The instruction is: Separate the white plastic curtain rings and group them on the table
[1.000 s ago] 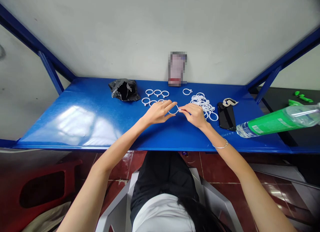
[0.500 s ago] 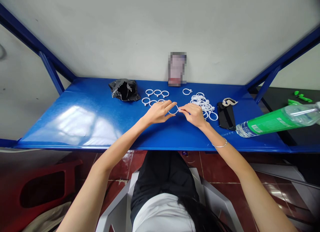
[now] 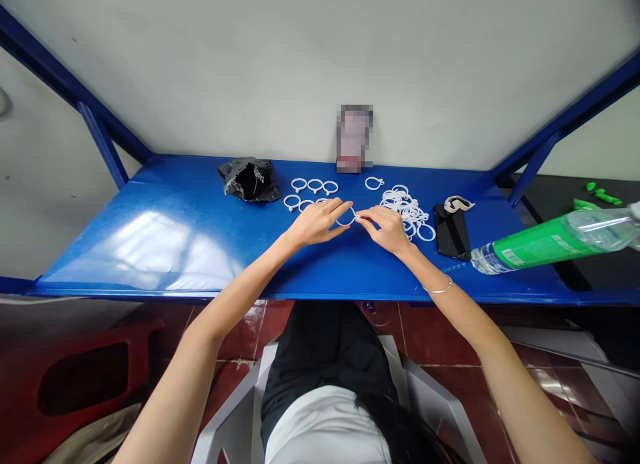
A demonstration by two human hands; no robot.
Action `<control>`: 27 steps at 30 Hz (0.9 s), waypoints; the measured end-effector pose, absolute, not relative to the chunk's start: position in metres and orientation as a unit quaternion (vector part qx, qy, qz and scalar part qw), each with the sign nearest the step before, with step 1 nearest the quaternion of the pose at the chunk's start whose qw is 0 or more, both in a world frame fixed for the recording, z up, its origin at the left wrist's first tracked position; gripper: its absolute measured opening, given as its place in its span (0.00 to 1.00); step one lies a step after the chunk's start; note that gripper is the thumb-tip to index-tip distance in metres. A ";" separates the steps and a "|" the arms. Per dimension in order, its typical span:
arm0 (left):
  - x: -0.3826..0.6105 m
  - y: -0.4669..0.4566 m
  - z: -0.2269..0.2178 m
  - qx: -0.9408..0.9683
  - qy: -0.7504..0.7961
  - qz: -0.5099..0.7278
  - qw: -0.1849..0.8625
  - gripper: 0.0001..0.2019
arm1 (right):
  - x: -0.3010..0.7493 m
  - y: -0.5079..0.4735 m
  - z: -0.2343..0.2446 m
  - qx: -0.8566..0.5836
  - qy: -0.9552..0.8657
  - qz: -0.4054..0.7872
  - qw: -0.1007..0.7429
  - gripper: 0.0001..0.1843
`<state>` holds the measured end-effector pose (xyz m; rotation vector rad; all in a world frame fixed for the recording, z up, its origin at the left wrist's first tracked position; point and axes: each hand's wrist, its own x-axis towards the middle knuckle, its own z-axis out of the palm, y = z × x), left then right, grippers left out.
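Note:
A white curtain ring (image 3: 346,217) is held between both hands above the blue table. My left hand (image 3: 320,223) grips its left side, thumb and fingers curved around it. Thumb and fingertips of my right hand (image 3: 385,225) pinch the small eyelet on the ring's right side. Behind my left hand lie more curtain rings (image 3: 315,185) in two short rows, the nearer one partly hidden by the hand. Beyond my right hand is a loose heap of curtain rings (image 3: 400,201), with a single curtain ring (image 3: 373,183) apart from it.
An open black plastic bag (image 3: 250,181) sits at the back left of the blue table (image 3: 125,251). To the right are a black phone (image 3: 453,234), a pale curled strap (image 3: 459,204) and a bottle with a green label (image 3: 550,243). A pixelated upright object (image 3: 354,139) leans against the wall.
The held ring has shifted slightly left, with its eyelet still in my right fingertips. Otherwise the hands and the rings on the table stay almost the same.

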<state>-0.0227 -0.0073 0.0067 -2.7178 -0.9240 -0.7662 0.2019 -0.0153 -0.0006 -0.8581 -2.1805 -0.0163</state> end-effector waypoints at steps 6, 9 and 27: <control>-0.021 -0.005 0.005 -0.903 -0.323 -0.273 0.071 0.25 | 0.199 -0.017 0.001 -0.337 -0.843 -0.023 0.417 0.12; -0.022 -0.004 0.004 -0.893 -0.327 -0.300 0.073 0.23 | 0.200 -0.017 0.003 -0.360 -0.831 -0.009 0.424 0.13; -0.021 -0.001 0.009 -0.817 -0.344 -0.380 -0.265 0.22 | 0.199 -0.017 -0.001 -0.388 -0.829 0.043 0.401 0.15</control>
